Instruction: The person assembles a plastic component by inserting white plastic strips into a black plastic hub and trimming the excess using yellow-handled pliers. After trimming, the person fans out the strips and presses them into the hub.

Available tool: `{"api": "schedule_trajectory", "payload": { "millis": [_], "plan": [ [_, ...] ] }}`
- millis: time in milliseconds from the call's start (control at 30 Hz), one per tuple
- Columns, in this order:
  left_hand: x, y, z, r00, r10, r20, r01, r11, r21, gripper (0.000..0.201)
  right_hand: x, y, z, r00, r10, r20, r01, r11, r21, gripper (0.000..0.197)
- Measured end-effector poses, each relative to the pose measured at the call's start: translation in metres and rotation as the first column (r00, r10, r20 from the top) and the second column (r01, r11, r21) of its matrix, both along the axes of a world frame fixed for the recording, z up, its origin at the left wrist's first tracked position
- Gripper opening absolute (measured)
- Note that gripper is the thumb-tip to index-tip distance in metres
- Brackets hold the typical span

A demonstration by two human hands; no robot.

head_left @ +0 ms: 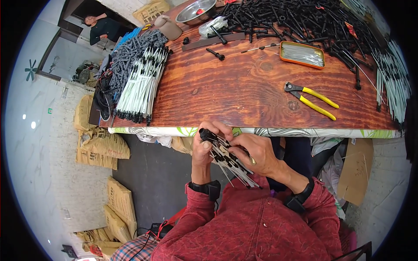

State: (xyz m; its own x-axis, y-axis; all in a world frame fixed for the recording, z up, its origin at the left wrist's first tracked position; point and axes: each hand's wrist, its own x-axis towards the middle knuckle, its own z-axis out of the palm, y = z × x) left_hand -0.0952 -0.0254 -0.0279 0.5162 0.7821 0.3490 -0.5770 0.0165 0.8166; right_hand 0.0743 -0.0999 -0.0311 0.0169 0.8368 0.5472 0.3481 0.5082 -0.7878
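Just past the table's front edge, my left hand (201, 153) is closed around a bundle of thin white rods with black fittings (235, 167). The bundle slants down toward my lap. At its upper end, a black plastic piece with a round head (206, 134) sticks out between my left thumb and fingers. My right hand (261, 153) is closed against the bundle's upper right side, thumb and fingers pinched together. What its fingertips grip is hidden. A small yellowish tip (252, 161) shows beside my right thumb.
On the wooden table (217, 95) lie yellow-handled pincers (311, 100), an orange-rimmed tin of metal needles (302, 54) and a heap of black plastic parts (283, 21). White rod bundles (141, 89) and grey parts (135, 54) lie left. A person (102, 28) stands far left.
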Motion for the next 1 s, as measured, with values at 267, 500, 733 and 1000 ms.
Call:
{"api": "schedule_trajectory", "payload": {
  "millis": [267, 500, 733, 1000],
  "plan": [
    [-0.004, 0.004, -0.008, 1.0, -0.007, -0.026, 0.007, 1.0, 0.0, 0.037, -0.002, 0.004, -0.008, 0.996, 0.005, -0.086, -0.003, 1.0, 0.021, 0.018],
    [-0.003, 0.006, -0.006, 0.998, -0.042, -0.052, 0.041, 0.999, -0.025, 0.037, 0.002, 0.006, -0.011, 0.991, 0.044, -0.123, -0.047, 0.999, -0.017, 0.017],
    [-0.001, 0.008, -0.005, 0.997, -0.068, -0.034, 0.068, 0.997, -0.025, 0.037, 0.001, 0.006, -0.012, 0.986, 0.059, -0.153, -0.063, 0.998, -0.024, 0.015],
    [0.0, 0.001, -0.003, 0.994, -0.03, -0.102, 0.024, 0.998, -0.052, 0.039, 0.001, -0.001, -0.003, 0.991, 0.007, -0.136, -0.024, 0.993, -0.118, 0.014]
  ]
}}
